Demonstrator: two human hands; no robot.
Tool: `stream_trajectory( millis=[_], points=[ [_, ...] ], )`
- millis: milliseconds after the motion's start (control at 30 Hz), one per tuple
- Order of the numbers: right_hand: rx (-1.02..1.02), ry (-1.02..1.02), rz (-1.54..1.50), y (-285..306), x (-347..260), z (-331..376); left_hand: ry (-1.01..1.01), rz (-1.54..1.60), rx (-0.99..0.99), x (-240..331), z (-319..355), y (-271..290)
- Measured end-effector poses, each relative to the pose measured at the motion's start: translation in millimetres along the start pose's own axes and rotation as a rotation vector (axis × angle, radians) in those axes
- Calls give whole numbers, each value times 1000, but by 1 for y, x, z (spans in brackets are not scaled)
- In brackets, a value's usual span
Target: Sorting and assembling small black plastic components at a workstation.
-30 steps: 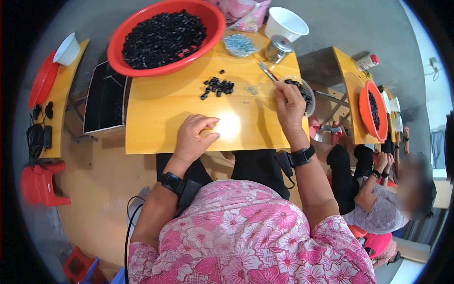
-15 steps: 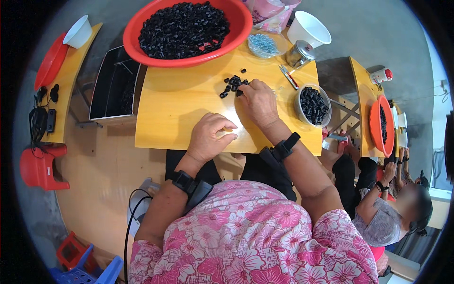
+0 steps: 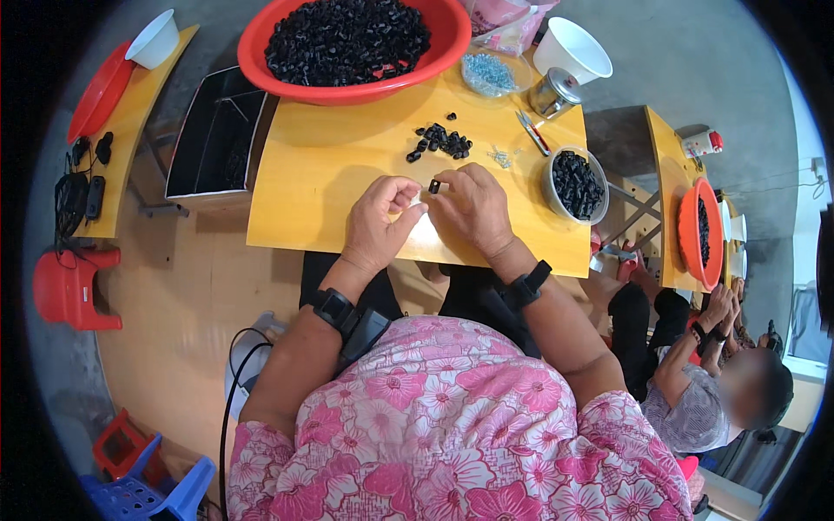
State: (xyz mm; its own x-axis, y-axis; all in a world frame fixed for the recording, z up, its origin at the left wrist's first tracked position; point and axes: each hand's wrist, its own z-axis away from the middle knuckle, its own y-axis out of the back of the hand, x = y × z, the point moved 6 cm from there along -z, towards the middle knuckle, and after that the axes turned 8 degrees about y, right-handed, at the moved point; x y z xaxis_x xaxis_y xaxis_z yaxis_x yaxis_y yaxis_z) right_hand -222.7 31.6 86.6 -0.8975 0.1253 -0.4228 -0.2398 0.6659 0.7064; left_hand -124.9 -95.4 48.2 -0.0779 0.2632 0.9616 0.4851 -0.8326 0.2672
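My right hand (image 3: 475, 208) pinches a small black plastic piece (image 3: 434, 186) between thumb and fingertips, above the front of the yellow table (image 3: 304, 191). Close beside it, my left hand (image 3: 380, 219) has its fingers curled and its thumb toward the index finger; whatever tiny thing may be at the tips is too small to make out. Just beyond both hands lies a loose pile of similar black pieces (image 3: 445, 141). Right of that pile is a little heap of small shiny metal parts (image 3: 499, 157).
A big red basin (image 3: 261, 85) of black pieces stands at the back. Along the right are a clear tub (image 3: 553, 204) of black pieces, red-handled snips (image 3: 532, 133), a metal-lidded jar (image 3: 554, 94), a tray of bluish parts (image 3: 489, 75) and a white bowl (image 3: 573, 50). Co-workers sit at right.
My right hand has drawn back from the pile toward me with one black piece. My left hand has moved slightly up and right, so the two hands are closer together.
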Motion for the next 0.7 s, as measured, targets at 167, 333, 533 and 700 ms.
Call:
stream_trajectory(
  millis=[167,333,533,700],
  points=[
    [58,190,73,1,-32,12,-95,-43,-63,4,1,-6],
    [20,137,44,-2,-33,20,-36,-32,-100,1,0,-4],
    [97,-231,207,31,23,35,-76,-23,-112,6,2,-5],
    [52,-352,243,40,48,35,-83,-30,-98,6,3,-5]
  ],
)
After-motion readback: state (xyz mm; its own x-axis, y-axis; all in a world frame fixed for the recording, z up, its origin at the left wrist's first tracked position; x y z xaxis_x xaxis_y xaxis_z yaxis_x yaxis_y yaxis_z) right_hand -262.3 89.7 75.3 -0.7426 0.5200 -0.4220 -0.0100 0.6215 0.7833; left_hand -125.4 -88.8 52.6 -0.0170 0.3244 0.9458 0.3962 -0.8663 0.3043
